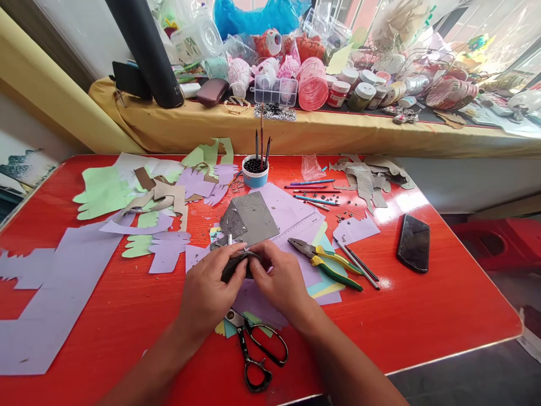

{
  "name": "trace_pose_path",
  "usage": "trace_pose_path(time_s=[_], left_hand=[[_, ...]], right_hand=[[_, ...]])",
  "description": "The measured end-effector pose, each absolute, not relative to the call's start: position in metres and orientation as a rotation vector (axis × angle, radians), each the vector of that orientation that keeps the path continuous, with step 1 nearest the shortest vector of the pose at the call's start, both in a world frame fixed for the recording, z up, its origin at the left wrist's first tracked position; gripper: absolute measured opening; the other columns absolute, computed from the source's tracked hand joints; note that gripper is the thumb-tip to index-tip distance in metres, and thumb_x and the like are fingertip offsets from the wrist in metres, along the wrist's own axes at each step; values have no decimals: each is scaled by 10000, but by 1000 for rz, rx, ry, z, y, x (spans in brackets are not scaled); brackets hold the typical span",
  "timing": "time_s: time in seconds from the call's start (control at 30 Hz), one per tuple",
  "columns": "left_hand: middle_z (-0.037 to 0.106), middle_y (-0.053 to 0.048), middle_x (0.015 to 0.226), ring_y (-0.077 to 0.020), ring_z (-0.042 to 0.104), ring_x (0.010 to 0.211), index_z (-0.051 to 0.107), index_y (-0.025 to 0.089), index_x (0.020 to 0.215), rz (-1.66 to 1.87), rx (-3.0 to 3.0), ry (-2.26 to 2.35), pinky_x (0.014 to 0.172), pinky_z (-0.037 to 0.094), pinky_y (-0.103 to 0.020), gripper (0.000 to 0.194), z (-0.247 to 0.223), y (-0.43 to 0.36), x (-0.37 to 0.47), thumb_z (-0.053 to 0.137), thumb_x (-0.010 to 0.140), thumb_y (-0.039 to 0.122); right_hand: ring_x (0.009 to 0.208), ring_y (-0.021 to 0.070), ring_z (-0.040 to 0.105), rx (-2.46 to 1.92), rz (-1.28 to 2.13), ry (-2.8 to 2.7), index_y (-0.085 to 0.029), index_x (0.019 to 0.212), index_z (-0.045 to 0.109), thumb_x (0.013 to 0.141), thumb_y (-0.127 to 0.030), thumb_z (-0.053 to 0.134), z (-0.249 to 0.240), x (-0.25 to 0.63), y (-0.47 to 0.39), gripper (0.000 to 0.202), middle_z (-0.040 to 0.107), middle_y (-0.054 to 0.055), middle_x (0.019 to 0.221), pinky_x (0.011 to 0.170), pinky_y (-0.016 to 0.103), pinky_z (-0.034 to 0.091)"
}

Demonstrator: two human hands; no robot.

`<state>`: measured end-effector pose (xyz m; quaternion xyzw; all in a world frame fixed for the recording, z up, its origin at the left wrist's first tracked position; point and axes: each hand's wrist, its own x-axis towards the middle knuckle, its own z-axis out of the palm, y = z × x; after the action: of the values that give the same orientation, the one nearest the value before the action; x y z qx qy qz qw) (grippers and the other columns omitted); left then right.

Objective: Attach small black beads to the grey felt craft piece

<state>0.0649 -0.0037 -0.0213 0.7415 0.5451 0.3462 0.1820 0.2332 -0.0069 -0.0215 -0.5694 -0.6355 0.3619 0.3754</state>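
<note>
Between my hands is a small dark grey piece (pixel 233 267), curved and pinched from both sides. My left hand (pixel 209 285) grips its left part between thumb and fingers, near a short silvery rod (pixel 230 239). The thumb and fingers of my right hand (pixel 284 277) close on its right end. Just beyond them lies a flat grey sheet (pixel 257 214) over purple paper (pixel 283 208). Black-handled scissors (pixel 256 349) rest below my hands, their blades partly over paper. To the right are pliers (pixel 325 260) with yellow-green handles.
A red table (pixel 422 316) bears paper cutouts (pixel 103 192) at left, a cup (pixel 255 173) holding thin tools, pens (pixel 315 199), grey scraps (pixel 363 177) and a black phone (pixel 414 242). Jars (pixel 338 93) and plastic containers crowd the ledge behind.
</note>
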Motion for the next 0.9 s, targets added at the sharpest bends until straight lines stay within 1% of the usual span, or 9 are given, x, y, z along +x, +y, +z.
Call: trace_pose_path(time_s=[0.1,0.2,0.37,0.47,0.67,0.9], left_hand=[[837,-38,1084,-233,802,973,731,244,1188,935,1953,1555,889,633,-346,262,-22,-4,66,622,953,289],[840,-22,1044,-227,802,926,750,253,1134,895,1877,1572,864,639,-338,249,-21,-3,66,611,931,286],[843,-14,1014,-233,799,888,763,273,1108,906,1925,1635,833,635,-338,253,-19,-1,65,598,916,277],[845,-19,1016,-244,798,904,760,272,1098,893,2007,1662,831,625,-345,241,-22,0,63,588,930,272],[842,-41,1081,-263,795,960,740,256,1127,888,2166,1652,834,606,-367,230,-29,0,63,579,965,239],[837,-52,1090,-255,790,972,708,230,1157,937,2367,1507,879,588,-365,219,-28,-1,65,553,1006,192]], right_hand=[[643,169,667,-1455,963,-1599,-218,1009,720,951,-218,584,-21,233,-7,148,748,4,771,609,255,479],[663,171,674,-1447,975,-1614,-216,1026,725,945,-187,594,-20,233,-7,157,754,5,790,621,257,482],[798,188,722,-1434,939,-1726,-230,1089,733,988,-180,619,-21,235,-8,161,798,26,934,724,273,516],[833,196,743,-1454,895,-1783,-229,1076,745,1000,-188,647,-22,236,-8,131,810,31,954,759,280,521],[786,218,752,-1515,794,-1892,-218,1017,760,1013,-191,640,-21,233,-9,123,813,45,885,688,281,476],[874,237,777,-1513,793,-1890,-218,1069,757,1007,-170,613,-21,234,-7,164,834,61,992,750,296,508]])
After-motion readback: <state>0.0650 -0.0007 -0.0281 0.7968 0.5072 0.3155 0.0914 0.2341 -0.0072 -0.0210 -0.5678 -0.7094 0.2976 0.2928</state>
